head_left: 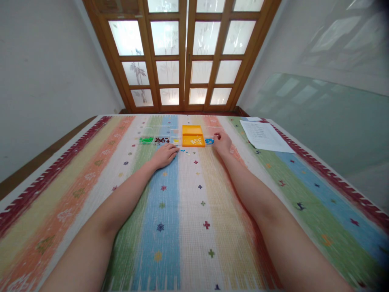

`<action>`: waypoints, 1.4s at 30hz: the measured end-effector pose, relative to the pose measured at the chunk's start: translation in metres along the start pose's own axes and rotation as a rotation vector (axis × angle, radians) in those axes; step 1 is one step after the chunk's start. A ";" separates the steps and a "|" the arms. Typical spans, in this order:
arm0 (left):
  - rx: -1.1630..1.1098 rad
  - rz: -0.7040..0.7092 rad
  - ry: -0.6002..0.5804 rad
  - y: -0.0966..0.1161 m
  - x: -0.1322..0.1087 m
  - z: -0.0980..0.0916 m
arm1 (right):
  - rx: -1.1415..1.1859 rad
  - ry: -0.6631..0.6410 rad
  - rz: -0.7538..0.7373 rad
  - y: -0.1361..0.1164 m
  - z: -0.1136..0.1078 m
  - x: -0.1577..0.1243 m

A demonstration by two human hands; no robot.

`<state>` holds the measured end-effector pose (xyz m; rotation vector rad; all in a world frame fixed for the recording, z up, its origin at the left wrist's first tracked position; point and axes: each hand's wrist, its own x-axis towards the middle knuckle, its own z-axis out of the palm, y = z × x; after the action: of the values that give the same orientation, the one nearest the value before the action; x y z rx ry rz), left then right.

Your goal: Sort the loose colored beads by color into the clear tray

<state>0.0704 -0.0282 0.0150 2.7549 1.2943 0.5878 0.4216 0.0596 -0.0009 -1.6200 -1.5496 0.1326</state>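
My left hand [165, 155] lies on the striped cloth with its fingers stretched out to the right. Just past its fingertips are a few small blue pieces [182, 151]. My right hand [223, 143] is raised beside a clear compartment of blue pieces [209, 141], thumb and fingers pinched together; what they hold is too small to make out. Between the hands stands an open yellow box [193, 126] with small whitish pieces [197, 140] inside. Clear boxes left of it hold green pieces [146, 140], dark brown pieces [162, 140] and yellow pieces [176, 141].
A colourful striped tablecloth [188, 227] covers the long table. Printed paper sheets [266, 136] lie at the far right. Beyond the table are wooden doors with glass panes [185, 61]. A glass panel [319, 121] leans along the right wall.
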 end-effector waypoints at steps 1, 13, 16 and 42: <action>-0.002 -0.018 0.010 -0.001 0.000 0.000 | -0.005 -0.004 -0.036 -0.004 0.000 -0.002; 0.073 -0.242 0.104 -0.024 -0.004 0.003 | 0.074 -0.598 -0.799 -0.106 0.001 -0.072; 0.079 -0.274 0.122 -0.023 -0.005 0.000 | 0.054 -0.730 -0.931 -0.122 0.006 -0.091; 0.044 -0.280 0.110 -0.013 -0.003 -0.004 | -0.088 -0.631 -0.810 -0.115 0.009 -0.087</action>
<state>0.0576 -0.0220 0.0151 2.5370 1.6974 0.7020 0.3087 -0.0272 0.0252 -0.9221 -2.6132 0.1372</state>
